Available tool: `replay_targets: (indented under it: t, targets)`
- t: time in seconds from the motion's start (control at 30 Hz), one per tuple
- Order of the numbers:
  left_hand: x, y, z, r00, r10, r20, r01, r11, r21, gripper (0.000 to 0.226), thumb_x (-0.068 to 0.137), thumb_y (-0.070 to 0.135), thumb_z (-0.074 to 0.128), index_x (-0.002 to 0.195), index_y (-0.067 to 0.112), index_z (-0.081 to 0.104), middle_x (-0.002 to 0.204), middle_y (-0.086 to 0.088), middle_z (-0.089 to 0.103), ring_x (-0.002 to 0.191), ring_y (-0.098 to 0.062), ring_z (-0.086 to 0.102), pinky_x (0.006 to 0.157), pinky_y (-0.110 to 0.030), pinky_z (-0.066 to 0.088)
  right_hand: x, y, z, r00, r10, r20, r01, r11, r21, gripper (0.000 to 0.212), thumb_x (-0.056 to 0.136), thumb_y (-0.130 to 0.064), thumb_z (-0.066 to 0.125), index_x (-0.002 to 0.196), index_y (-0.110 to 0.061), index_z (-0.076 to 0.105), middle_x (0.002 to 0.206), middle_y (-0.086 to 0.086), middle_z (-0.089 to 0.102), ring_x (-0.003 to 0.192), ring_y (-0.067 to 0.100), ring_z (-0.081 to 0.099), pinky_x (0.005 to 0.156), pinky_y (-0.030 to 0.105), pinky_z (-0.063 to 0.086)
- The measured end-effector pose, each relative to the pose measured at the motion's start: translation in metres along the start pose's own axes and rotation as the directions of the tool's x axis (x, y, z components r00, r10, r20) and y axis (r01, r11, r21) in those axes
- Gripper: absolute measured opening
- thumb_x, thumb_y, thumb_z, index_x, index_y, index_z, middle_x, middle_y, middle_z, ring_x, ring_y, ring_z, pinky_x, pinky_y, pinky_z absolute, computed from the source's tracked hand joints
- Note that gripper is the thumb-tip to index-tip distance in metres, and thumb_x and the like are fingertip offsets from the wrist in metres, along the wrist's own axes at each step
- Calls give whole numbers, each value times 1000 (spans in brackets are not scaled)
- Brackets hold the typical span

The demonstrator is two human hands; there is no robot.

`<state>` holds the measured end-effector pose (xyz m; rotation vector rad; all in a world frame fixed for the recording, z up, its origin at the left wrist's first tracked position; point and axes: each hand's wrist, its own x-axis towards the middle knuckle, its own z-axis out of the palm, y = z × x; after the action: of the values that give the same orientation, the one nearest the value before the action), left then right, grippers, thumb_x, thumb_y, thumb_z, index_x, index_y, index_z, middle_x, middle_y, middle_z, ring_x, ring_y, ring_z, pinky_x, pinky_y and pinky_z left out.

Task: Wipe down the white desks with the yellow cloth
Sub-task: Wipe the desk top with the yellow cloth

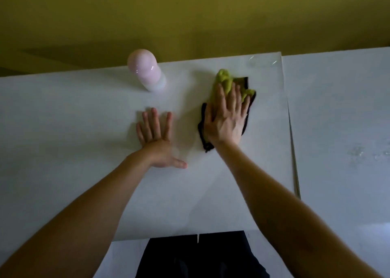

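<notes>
Surface: a white surface (63, 130) fills the view from the left edge to past the middle, under dim light.
Left hand: the left hand (158, 142) lies flat, palm down, on the bare surface just left of centre. Its fingers are straight and spread toward 12 o'clock and its thumb sticks out toward 3 o'clock. It holds nothing.
Pink container: a rounded, pale pink container (147, 73) stands near the far edge, at 12 o'clock from the left hand and apart from it.
Dark clothing: the person's dark clothing (200, 256) shows below the near edge, at 6 o'clock in the view.
Yellow cloth: the yellow cloth (224, 81), edged in dark trim, lies crumpled on the surface at 2 o'clock from the left hand.
Right hand: the right hand (223, 119) rests flat on top of the cloth with fingers straight and spread, not curled round it. The cloth's bunched end pokes out beyond the fingertips at 12 o'clock.
Second surface: another white surface (337, 119) butts against the first at 3 o'clock, with a thin seam between them.
</notes>
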<state>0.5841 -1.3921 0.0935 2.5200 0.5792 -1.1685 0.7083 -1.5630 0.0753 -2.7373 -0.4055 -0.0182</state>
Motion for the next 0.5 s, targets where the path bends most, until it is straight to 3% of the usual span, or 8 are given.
replay_targets:
  t: [0.03, 0.1, 0.17, 0.23, 0.3, 0.4, 0.43, 0.5]
  targets:
    - [0, -1, -1, 1000, 4, 6, -4, 1000, 6, 180, 55, 85, 89, 147, 31, -57, 142, -21, -71, 136, -49, -62, 122, -69, -26, -32, -9, 0, 983, -171, 73, 169, 985, 33, 67, 108, -48, 51, 168, -22, 39, 175, 14, 33, 166, 33, 22, 134, 61, 8]
    - [-2, -5, -1, 999, 40, -21, -40, 999, 20, 181, 54, 79, 93, 154, 31, -49, 147, -18, -68, 140, -48, -59, 124, -66, -24, -63, 6, -9, 860, -485, 160, 475, 875, 97, 65, 106, -49, 59, 164, -23, 48, 170, 12, 43, 162, 33, 33, 131, 62, 20]
    - [-7, -17, 1, 988, 93, -120, -92, 996, 6, 170, 59, 73, 95, 167, 34, -30, 161, -13, -57, 153, -44, -47, 130, -62, -15, -44, 45, -19, 803, -570, 177, 570, 820, 54, 67, 101, -56, 64, 160, -24, 55, 160, 11, 55, 152, 36, 48, 126, 60, 30]
    - [-14, -34, 5, 939, 152, -309, -159, 987, 2, 150, 64, 63, 98, 175, 31, 3, 179, -13, -26, 167, -38, -20, 135, -57, 5, -9, 84, -30, 893, -430, 136, 437, 899, -30, 70, 98, -61, 64, 156, -23, 58, 148, 14, 60, 138, 42, 56, 119, 59, 36]
    - [-20, -44, 12, 859, 204, -470, -238, 971, -12, 127, 65, 48, 102, 170, 21, 34, 182, -17, 9, 169, -37, 9, 132, -55, 24, 12, 110, -44, 975, -206, 85, 215, 970, -117, 72, 98, -63, 60, 158, -23, 53, 148, 15, 55, 137, 41, 52, 121, 58, 33]
    - [-26, -44, 24, 813, 204, -546, -263, 964, -33, 102, 69, 31, 99, 157, 12, 51, 173, -19, 33, 164, -38, 27, 124, -56, 37, -20, 78, -30, 1000, 21, 0, -21, 996, -88, 78, 100, -61, 53, 166, -20, 40, 165, 19, 42, 155, 42, 35, 131, 65, 14]
    - [-27, -40, 27, 806, 206, -555, -268, 963, -33, 96, 70, 28, 98, 154, 12, 54, 169, -18, 38, 161, -39, 32, 122, -56, 40, -47, 56, -22, 999, 34, 14, -33, 998, -56, 81, 100, -60, 53, 168, -19, 37, 170, 20, 36, 159, 44, 29, 132, 67, 8]
    - [-32, -31, 31, 775, 207, -597, -279, 960, -29, 77, 75, 22, 92, 145, 13, 61, 158, -16, 50, 151, -39, 46, 118, -54, 46, -105, 14, -11, 984, -121, 131, 120, 993, 15, 79, 102, -58, 55, 168, -19, 38, 173, 20, 33, 162, 44, 23, 132, 68, 4]
